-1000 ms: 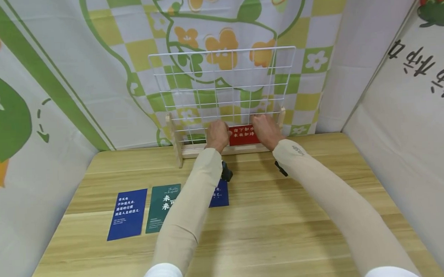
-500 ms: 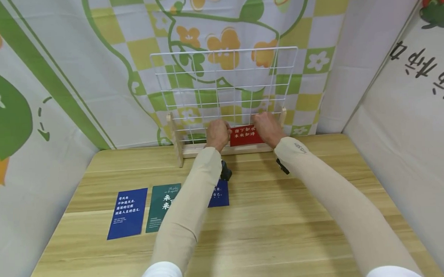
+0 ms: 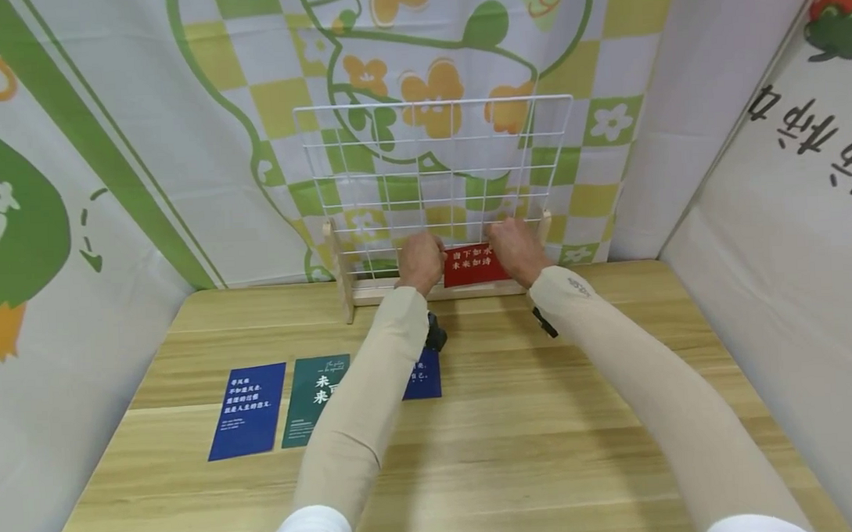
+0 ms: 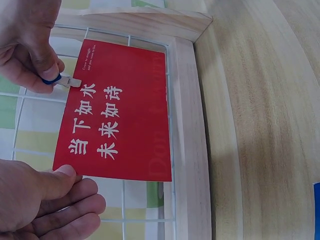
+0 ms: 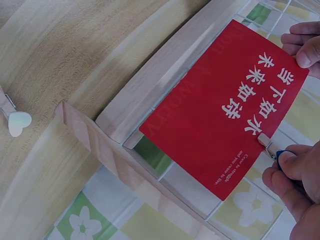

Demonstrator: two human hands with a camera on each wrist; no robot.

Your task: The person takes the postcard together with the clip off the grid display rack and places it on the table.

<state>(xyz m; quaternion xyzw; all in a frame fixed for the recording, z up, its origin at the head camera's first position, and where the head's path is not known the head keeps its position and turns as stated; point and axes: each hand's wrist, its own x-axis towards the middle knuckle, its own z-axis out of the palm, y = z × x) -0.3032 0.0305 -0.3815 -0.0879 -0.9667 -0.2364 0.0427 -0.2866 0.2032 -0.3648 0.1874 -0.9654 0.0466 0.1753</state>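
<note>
A red card (image 3: 473, 265) with white Chinese characters stands low in front of a white wire grid (image 3: 433, 172), slightly tilted. My left hand (image 3: 422, 262) pinches its upper left corner, thumb on the front; the other fingers extend past the edge in the left wrist view. My right hand (image 3: 517, 251) pinches a small wooden clothespin (image 5: 269, 146) by its blue end, between thumb and fingers. The clothespin's tip lies over the card's upper edge, toward its right end. In the head view my right hand hides the clothespin and the card's right part.
The grid stands in a wooden base (image 3: 374, 291) at the back of the table (image 3: 517, 451). A blue card (image 3: 248, 411), a green card (image 3: 311, 399) and another blue card (image 3: 424, 376) lie at left, the last two partly behind my left arm. Another heart-topped clothespin (image 5: 19, 122) lies on the table.
The red card has gone from nearly level to tilted, its left end now lower than its right. Both hands stay at it with only slight movement, and the head view has shifted a little.
</note>
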